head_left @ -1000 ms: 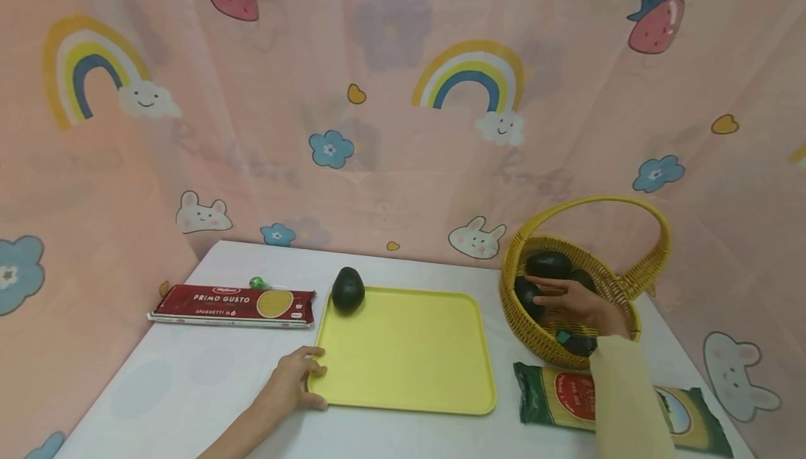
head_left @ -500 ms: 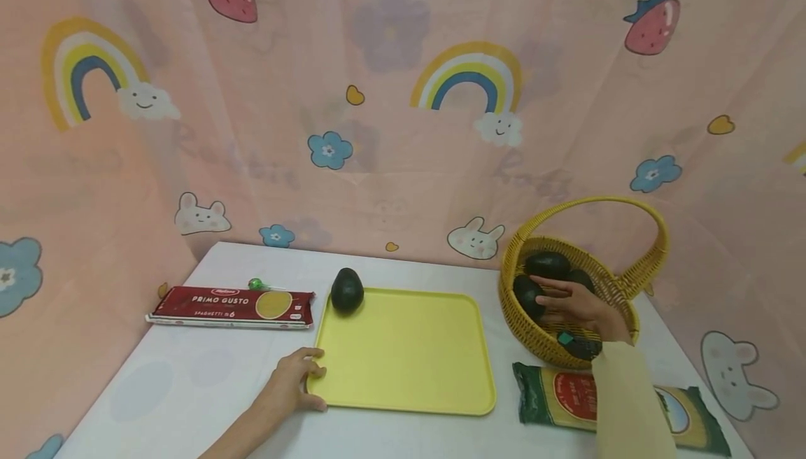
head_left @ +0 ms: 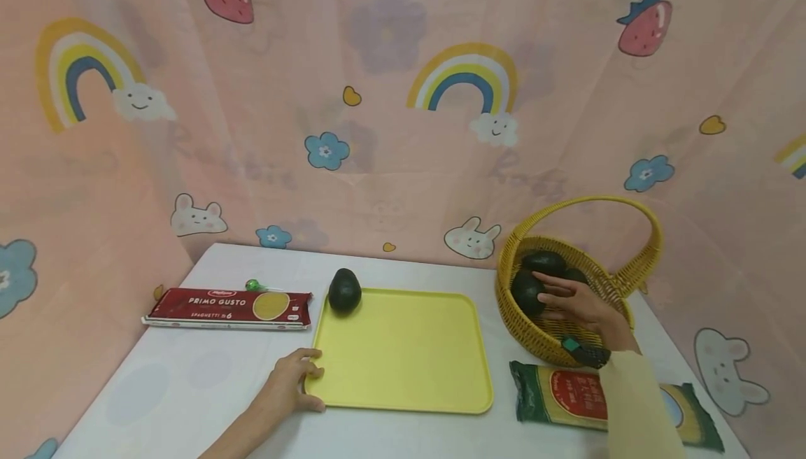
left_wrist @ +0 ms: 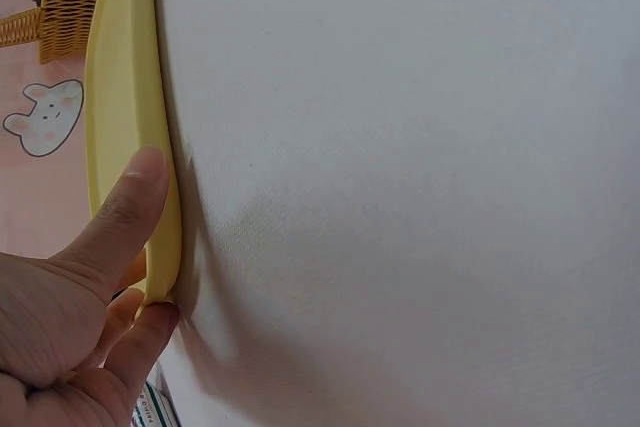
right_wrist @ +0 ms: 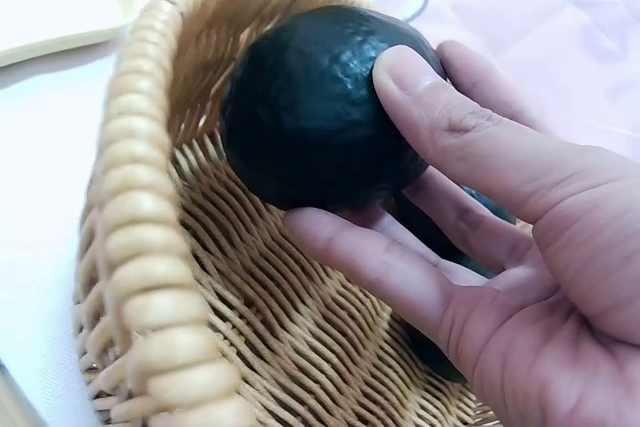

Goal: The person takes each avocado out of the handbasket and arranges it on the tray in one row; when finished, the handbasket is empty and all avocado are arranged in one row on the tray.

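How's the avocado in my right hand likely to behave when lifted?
The avocado may be slightly slippery, given its shiny skin. It looks firm, with no dents visible at your grip. Its rounded shape would probably roll if released.

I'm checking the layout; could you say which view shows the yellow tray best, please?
The head view: nearly the whole yellow tray shows from above. The left wrist view shows only a narrow strip; the right wrist view, just a pale corner.
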Available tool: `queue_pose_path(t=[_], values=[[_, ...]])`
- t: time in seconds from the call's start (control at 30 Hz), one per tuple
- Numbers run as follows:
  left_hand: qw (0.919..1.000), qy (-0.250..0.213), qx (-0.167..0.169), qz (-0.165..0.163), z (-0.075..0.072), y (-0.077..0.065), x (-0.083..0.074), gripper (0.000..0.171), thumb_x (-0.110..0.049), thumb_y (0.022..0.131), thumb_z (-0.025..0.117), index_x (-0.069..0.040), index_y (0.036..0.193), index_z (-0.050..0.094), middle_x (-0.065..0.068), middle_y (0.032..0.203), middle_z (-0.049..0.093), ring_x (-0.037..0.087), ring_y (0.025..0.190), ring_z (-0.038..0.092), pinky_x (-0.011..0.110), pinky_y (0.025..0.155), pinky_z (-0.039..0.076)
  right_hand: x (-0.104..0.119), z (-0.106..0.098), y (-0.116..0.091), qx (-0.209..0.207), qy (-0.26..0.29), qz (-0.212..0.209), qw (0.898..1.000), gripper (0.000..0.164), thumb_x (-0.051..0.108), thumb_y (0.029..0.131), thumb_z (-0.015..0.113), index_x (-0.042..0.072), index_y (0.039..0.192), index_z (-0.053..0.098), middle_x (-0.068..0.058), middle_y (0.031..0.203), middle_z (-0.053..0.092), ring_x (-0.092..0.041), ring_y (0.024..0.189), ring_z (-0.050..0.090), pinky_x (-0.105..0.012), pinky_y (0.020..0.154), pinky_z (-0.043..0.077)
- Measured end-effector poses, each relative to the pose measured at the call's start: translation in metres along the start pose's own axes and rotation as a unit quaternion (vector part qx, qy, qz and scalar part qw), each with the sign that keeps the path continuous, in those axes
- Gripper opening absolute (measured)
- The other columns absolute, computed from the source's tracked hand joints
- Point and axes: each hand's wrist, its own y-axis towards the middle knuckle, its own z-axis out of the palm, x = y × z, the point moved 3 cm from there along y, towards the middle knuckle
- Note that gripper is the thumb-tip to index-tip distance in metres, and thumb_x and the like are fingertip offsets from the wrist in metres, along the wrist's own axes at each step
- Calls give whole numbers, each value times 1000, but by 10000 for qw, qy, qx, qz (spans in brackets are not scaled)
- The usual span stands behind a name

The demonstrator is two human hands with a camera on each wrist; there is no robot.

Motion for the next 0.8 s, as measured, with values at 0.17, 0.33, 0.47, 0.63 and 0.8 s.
queue_pose_path(t=[0.17, 0.33, 0.47, 0.63, 0.8], values=[[9999, -25, 36, -91, 1, 0, 1, 47, -20, 47, 92, 1, 85, 73, 15, 108, 64, 39, 101, 61, 50, 88, 50, 3, 3, -8, -190, 41, -210, 9996, 59, 15, 96, 57, 6, 148, 31, -37, 149, 14, -14, 105, 60, -47, 89, 53], [9998, -55, 57, -184, 0, 0, 0, 47, -20, 47, 92, 1, 85, 73, 15, 108, 65, 39, 102, 61, 51, 89, 50, 6, 6, -16, -397, 141, -354, 9985, 59, 15, 96, 57, 5, 148, 30, -38, 149, 11, -12, 103, 62, -44, 88, 53], [9998, -71, 62, -202, 0, 0, 0, 47, -20, 47, 92, 1, 85, 73, 15, 108, 65, 39, 102, 61, 52, 90, 49, 6, 6, -21, -451, 181, -318, 9983, 59, 15, 97, 57, 6, 148, 29, -37, 150, 11, -8, 103, 61, -42, 88, 54], [9999, -24, 32, -118, 0, 0, 1, 46, -19, 48, 92, 0, 85, 73, 14, 108, 64, 39, 101, 61, 50, 88, 50, 7, 6, -25, -508, 171, -303, 9981, 59, 14, 97, 57, 6, 148, 29, -38, 149, 13, -8, 101, 62, -41, 87, 54], [10000, -39, 23, -66, 0, 0, 0, 46, -19, 47, 92, 0, 85, 73, 14, 108, 64, 39, 100, 61, 50, 87, 51, 7, 6, -29, -464, 308, -553, 9969, 56, 10, 96, 57, 9, 147, 35, -5, 138, 43, -4, 103, 61, -41, 87, 55]])
